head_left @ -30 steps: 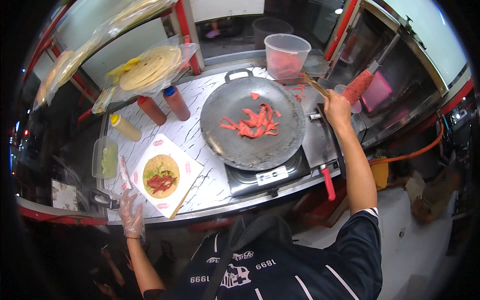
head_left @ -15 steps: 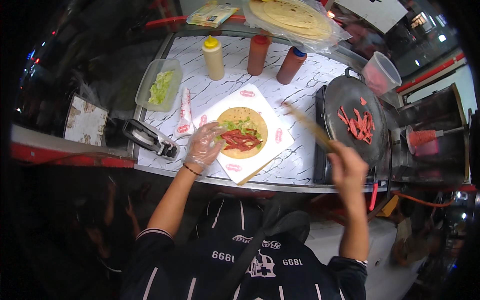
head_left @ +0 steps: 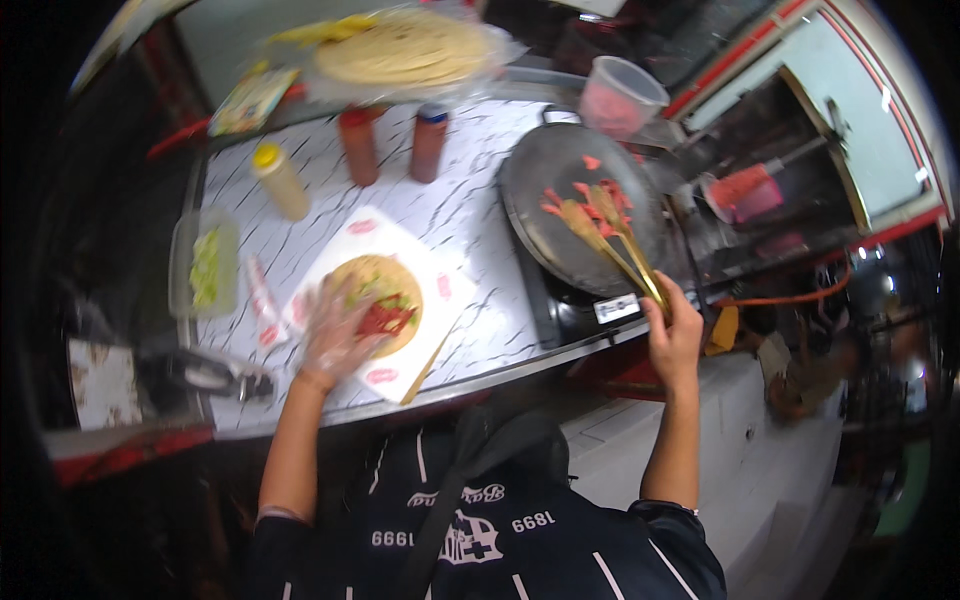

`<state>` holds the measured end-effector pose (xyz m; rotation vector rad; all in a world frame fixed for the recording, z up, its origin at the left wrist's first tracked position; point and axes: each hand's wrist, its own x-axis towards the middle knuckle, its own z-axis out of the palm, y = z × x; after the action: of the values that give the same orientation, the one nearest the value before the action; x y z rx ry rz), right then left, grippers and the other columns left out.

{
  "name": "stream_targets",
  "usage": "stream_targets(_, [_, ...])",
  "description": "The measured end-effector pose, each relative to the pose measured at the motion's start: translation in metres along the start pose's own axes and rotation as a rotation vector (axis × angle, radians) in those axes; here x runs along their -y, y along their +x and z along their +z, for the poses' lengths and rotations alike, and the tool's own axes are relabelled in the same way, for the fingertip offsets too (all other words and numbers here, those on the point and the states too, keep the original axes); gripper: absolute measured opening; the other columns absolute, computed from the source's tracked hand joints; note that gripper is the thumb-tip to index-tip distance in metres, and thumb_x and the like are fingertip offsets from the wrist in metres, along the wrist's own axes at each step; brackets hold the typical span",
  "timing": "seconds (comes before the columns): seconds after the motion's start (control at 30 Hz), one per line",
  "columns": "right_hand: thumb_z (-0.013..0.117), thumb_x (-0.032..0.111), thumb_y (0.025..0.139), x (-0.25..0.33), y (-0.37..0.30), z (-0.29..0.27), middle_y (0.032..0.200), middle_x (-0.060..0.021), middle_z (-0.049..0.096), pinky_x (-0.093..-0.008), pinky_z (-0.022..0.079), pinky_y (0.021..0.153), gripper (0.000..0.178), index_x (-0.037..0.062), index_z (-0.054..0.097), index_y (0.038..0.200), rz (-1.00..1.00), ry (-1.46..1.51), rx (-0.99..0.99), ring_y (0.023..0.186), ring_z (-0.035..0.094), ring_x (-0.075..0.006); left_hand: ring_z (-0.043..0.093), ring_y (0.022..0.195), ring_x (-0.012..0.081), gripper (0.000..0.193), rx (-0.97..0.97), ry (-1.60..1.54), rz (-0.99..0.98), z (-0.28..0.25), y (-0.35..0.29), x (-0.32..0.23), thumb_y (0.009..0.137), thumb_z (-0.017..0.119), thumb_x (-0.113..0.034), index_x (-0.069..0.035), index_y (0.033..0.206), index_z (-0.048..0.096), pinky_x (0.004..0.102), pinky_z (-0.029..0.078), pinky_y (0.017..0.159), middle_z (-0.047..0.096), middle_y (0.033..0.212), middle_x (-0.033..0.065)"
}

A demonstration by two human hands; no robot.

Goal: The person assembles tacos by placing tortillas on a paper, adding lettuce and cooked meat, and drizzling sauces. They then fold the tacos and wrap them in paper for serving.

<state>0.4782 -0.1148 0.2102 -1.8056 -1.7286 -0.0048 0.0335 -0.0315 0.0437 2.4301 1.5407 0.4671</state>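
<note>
My left hand (head_left: 335,335), in a clear plastic glove, lies with fingers spread over the left side of a round flatbread (head_left: 408,285). Shredded lettuce (head_left: 372,275) and red strips of meat (head_left: 388,318) sit on the bread, partly covered by that hand. Under it lies a stack of white printed wrapping paper (head_left: 452,290). My bare right hand (head_left: 672,325) is closed round the handle of brass-coloured tongs (head_left: 628,250). Their two slightly parted tips are at more red meat strips (head_left: 552,203) on a round black griddle (head_left: 535,165); whether they pinch any is blurred.
Three squeeze bottles, yellow-capped (head_left: 283,183), red-capped (head_left: 359,150) and blue-capped (head_left: 429,145), stand behind the paper. Left are a lettuce tub (head_left: 180,265), a wrapped roll (head_left: 265,305) and a black-and-silver device (head_left: 215,377). Bagged flatbreads (head_left: 400,50) and a clear bucket (head_left: 622,95) are at the back.
My right hand has swung the tongs from above the counter onto the griddle's meat. My left hand has slid further over the bread. The whole view has shifted and tilted toward the right.
</note>
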Motion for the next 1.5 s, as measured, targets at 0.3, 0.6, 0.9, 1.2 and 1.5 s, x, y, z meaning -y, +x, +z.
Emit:
stream_targets(0.3, [0.070,0.012,0.094,-0.113,0.028,-0.010,0.104,-0.0235,0.074,-0.0414,0.056,0.081,0.027,-0.0010,0.070,0.118,-0.026,0.001,-0.010,0.095,0.073,-0.0397,0.062,0.121,0.0318,0.039,-0.213,-0.312,-0.031,-0.024,-0.022,-0.008,0.084,0.077,-0.007,-0.005,0.123,0.069,0.0423,0.048,0.106,0.065,0.133,0.0161])
stream_targets(0.6, [0.071,0.017,0.094,-0.142,0.052,-0.013,0.103,-0.0219,0.073,-0.0438,0.057,0.079,0.029,0.0020,0.070,0.119,-0.072,-0.032,-0.026,0.092,0.071,-0.0408,0.066,0.106,0.0160,0.032,0.290,-1.214,-0.451,-0.063,-0.097,-0.028,0.092,0.070,-0.001,0.001,0.123,0.067,0.0336,0.054,0.094,0.073,0.113,0.0090])
stream_targets(0.9, [0.072,0.019,0.093,-0.113,0.037,0.018,0.102,-0.0211,0.074,-0.0458,0.057,0.080,0.030,0.0031,0.071,0.119,-0.127,-0.017,-0.012,0.090,0.072,-0.0402,0.072,0.105,0.0237,0.032,0.995,-1.360,-0.729,-0.023,-0.185,0.032,0.100,0.066,-0.009,0.006,0.128,0.064,0.0346,0.057,0.095,0.074,0.115,0.0173])
stream_targets(1.2, [0.070,0.018,0.094,-0.096,0.044,-0.003,0.095,-0.0229,0.074,-0.0438,0.055,0.076,0.025,0.0033,0.073,0.113,0.011,-0.108,-0.094,0.090,0.073,-0.0414,0.073,0.081,0.0254,0.043,0.957,-1.169,-1.263,0.155,-0.312,0.138,0.093,0.078,-0.034,-0.006,0.125,0.067,0.0404,0.061,0.074,0.073,0.099,0.0143])
stream_targets(1.5, [0.073,0.025,0.093,-0.111,0.035,-0.012,0.102,-0.0250,0.073,-0.0479,0.055,0.083,0.036,0.0050,0.069,0.123,0.048,-0.121,-0.117,0.096,0.071,-0.0436,0.071,0.097,0.0248,0.025,1.009,-0.325,-0.580,0.229,-0.399,0.166,0.098,0.063,-0.029,-0.014,0.116,0.071,0.0408,0.057,0.080,0.073,0.113,0.0070])
